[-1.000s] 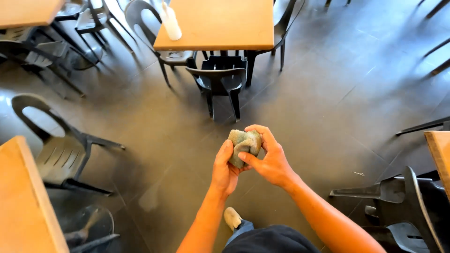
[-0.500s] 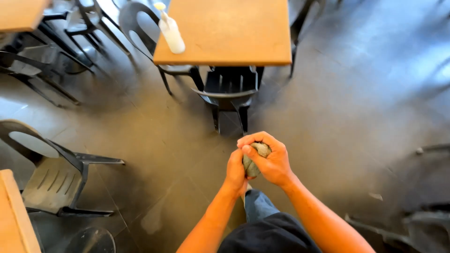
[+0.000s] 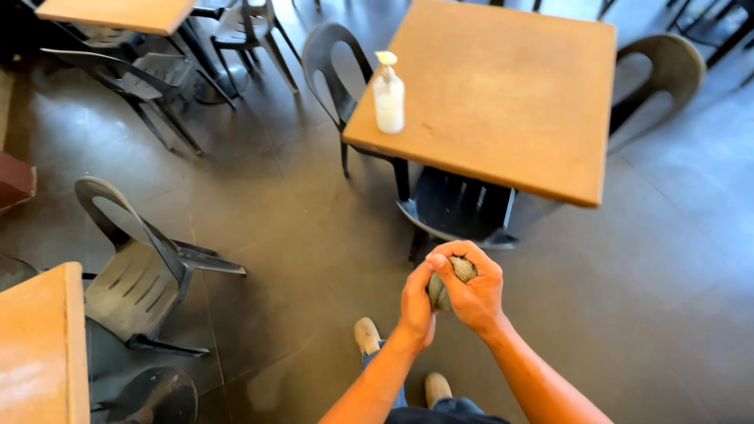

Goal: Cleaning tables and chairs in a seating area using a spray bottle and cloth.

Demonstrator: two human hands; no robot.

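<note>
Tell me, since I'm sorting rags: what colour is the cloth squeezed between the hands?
Grey-green cloth, clearest in the head view.

Three wooden tables (image 3: 503, 86), six dark chairs (image 3: 133, 267), one pump bottle (image 3: 389, 94), one cloth (image 3: 452, 281).

- The grey cloth (image 3: 449, 281), loosely bunched a second ago, got squeezed into a tight wad; the right hand (image 3: 471, 286) closed over it, the left hand (image 3: 416, 305) pressed against its side
- The person stepped nearer the wooden table (image 3: 503, 94); its pump bottle (image 3: 388, 94) came closer
</note>
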